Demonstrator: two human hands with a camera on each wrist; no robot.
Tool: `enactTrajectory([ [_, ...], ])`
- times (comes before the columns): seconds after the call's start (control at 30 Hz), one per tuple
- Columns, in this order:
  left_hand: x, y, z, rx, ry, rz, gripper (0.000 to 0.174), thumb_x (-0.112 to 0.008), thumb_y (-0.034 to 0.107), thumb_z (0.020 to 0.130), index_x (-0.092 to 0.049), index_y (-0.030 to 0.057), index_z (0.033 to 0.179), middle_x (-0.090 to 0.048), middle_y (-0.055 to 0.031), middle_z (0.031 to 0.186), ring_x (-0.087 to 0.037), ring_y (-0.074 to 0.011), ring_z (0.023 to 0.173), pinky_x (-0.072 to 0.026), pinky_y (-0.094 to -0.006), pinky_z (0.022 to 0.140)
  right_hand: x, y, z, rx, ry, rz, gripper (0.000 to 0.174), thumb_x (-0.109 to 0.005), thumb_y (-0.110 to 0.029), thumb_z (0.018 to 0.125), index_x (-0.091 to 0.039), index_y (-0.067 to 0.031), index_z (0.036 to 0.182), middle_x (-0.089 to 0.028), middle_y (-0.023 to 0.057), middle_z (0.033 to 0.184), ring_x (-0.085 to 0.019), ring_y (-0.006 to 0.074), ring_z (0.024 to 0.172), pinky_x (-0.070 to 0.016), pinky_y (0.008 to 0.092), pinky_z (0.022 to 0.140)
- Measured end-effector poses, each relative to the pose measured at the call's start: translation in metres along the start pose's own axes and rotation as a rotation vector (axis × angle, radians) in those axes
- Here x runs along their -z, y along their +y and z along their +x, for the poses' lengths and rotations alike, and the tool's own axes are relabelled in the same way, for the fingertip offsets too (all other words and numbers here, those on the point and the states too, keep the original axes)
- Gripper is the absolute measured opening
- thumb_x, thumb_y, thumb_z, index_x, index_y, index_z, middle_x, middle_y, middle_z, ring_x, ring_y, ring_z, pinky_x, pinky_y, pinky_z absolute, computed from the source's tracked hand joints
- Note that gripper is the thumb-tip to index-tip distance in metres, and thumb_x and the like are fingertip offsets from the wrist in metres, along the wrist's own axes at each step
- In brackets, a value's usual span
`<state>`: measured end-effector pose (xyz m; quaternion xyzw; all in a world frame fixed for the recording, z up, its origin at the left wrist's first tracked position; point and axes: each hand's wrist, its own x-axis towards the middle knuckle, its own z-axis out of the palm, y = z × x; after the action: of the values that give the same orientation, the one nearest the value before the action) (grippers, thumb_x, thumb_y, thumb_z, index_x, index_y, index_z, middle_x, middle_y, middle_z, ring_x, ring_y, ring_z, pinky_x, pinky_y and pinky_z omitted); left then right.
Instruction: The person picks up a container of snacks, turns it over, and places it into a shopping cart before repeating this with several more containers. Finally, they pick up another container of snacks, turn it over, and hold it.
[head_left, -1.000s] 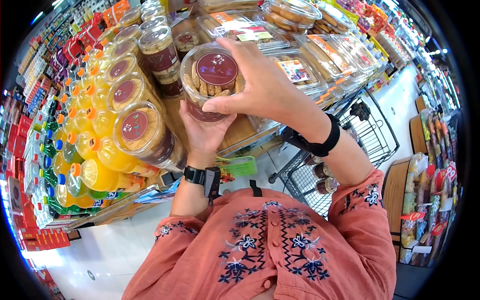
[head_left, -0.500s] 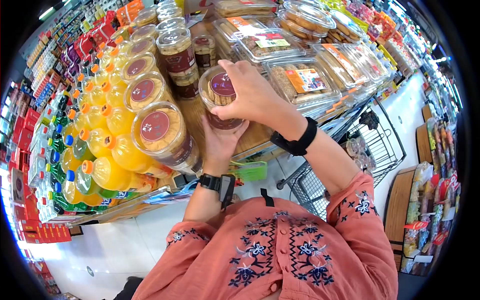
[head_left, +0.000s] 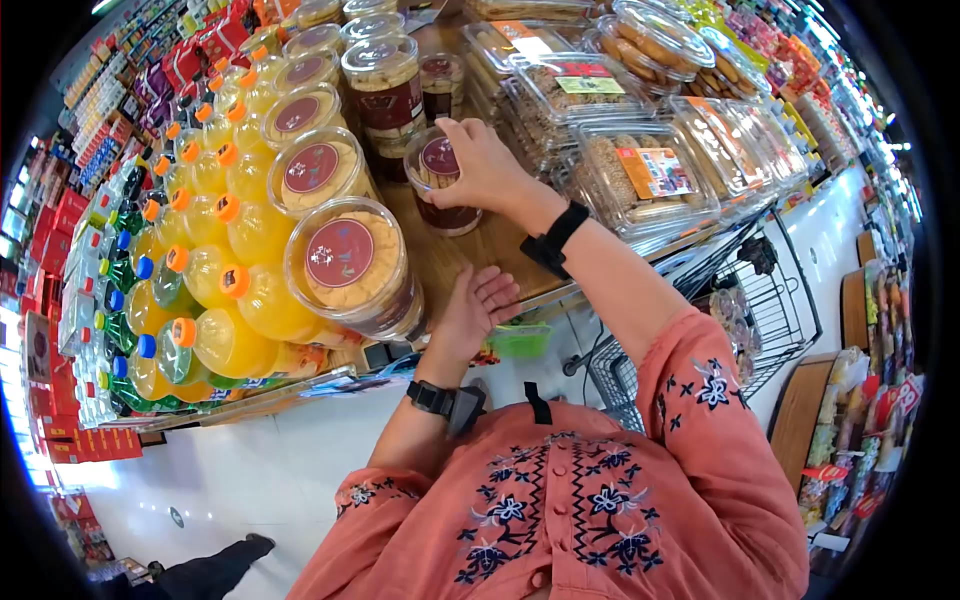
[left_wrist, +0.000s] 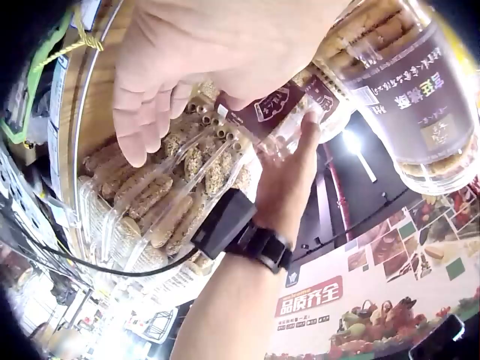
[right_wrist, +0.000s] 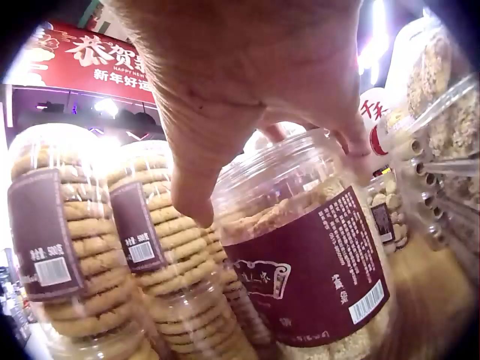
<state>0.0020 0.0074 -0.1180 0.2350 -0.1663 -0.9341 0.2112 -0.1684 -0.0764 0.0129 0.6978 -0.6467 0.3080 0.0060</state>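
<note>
My right hand (head_left: 495, 172) grips a clear plastic jar of biscuits (head_left: 455, 220) from above, thumb and fingers spread around its lid. The jar has a maroon label, and in the head view it stands upright over the wooden tabletop (head_left: 440, 268). In the right wrist view the label (right_wrist: 311, 270) faces the camera and the thumb lies along the lid's side. My left hand (head_left: 472, 308) is apart from the jar, by the table's front edge, palm up with fingers loosely extended and nothing in them. A large biscuit jar (head_left: 350, 265) stands just left of it.
Rows of biscuit jars (head_left: 310, 175) and orange drink bottles (head_left: 240, 345) fill the left side. Clear boxes of pastries (head_left: 640, 175) are stacked at the right. A shopping cart (head_left: 765, 300) holding packages stands right of the table. Someone's leg (head_left: 215, 575) shows at lower left.
The jar has moved away from my body and down toward the tabletop in my right hand. My left hand has let go of its underside and drawn back.
</note>
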Motion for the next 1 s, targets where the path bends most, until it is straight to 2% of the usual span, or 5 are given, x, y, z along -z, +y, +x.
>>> enactTrajectory([
  [0.2, 0.004, -0.003, -0.019, 0.025, -0.047, 0.092, 0.053, -0.042, 0.050, 0.110, -0.056, 0.0040, 0.132, -0.068, -0.0117, 0.124, -0.068, -0.0253, 0.112, -0.0594, -0.0409, 0.090, -0.033, 0.007, 0.021, 0.020, -0.048, 0.049, 0.108, -0.091, -0.045, 0.063, -0.041, -0.0031, 0.149, -0.051, 0.0285, 0.131, -0.050, 0.0509, 0.120, -0.0461, 0.0532, 0.104],
  [0.3, -0.004, 0.003, -0.025, 0.019, -0.008, 0.119, 0.053, -0.048, 0.052, 0.108, -0.056, 0.0037, 0.129, -0.068, -0.0096, 0.116, -0.069, -0.0225, 0.107, -0.0586, -0.0386, 0.086, -0.049, 0.013, 0.027, 0.019, -0.071, 0.068, 0.109, -0.092, -0.043, 0.063, -0.040, -0.0007, 0.149, -0.049, 0.0280, 0.136, -0.050, 0.0482, 0.125, -0.0437, 0.0485, 0.108],
  [0.4, 0.001, 0.006, -0.025, 0.023, 0.009, 0.150, 0.051, -0.041, 0.048, 0.111, -0.056, 0.0041, 0.134, -0.068, -0.0109, 0.123, -0.068, -0.0234, 0.111, -0.0594, -0.0393, 0.090, -0.062, 0.018, 0.030, 0.030, -0.081, 0.114, 0.109, -0.092, -0.043, 0.063, -0.041, -0.0011, 0.149, -0.049, 0.0284, 0.138, -0.049, 0.0488, 0.126, -0.0429, 0.0490, 0.109],
  [0.5, -0.002, 0.007, -0.030, 0.005, 0.028, 0.148, 0.052, -0.047, 0.049, 0.109, -0.055, 0.0027, 0.132, -0.068, -0.0106, 0.118, -0.069, -0.0222, 0.108, -0.0587, -0.0378, 0.086, -0.075, 0.024, 0.025, 0.014, -0.116, 0.090, 0.107, -0.092, -0.043, 0.063, -0.042, -0.0017, 0.148, -0.047, 0.0289, 0.140, -0.048, 0.0493, 0.127, -0.0422, 0.0492, 0.110],
  [1.0, 0.003, -0.001, -0.019, 0.055, 0.042, 0.259, 0.049, -0.044, 0.042, 0.110, -0.054, 0.0002, 0.134, -0.067, -0.0125, 0.119, -0.068, -0.0227, 0.109, -0.0593, -0.0373, 0.086, -0.082, 0.037, 0.016, 0.035, -0.069, 0.213, 0.107, -0.093, -0.040, 0.066, -0.040, -0.0021, 0.150, -0.043, 0.0292, 0.147, -0.044, 0.0491, 0.134, -0.0388, 0.0493, 0.115],
])
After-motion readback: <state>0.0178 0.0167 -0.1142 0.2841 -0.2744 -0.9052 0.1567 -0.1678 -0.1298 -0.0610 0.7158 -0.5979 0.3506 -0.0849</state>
